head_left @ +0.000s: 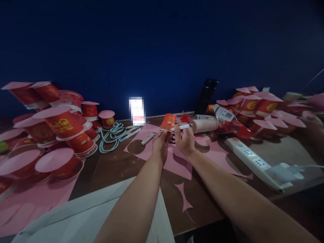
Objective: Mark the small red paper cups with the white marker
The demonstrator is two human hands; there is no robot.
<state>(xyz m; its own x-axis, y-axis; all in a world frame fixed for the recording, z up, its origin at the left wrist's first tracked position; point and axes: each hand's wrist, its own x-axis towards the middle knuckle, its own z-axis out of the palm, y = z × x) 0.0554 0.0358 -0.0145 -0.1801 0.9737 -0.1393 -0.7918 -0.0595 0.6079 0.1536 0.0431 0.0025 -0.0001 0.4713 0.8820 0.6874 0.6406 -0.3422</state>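
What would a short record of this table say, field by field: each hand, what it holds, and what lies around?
Left hand: holds a red paper cup, tilted
Right hand: fingers grip a white pen, one end by the cup
Under the hands: pink paper with round holes cut out, on a dark table
Left side: pile of red cups topped with pink discs
Right side: white power strip
Behind the hands: stack of cups lying on its side
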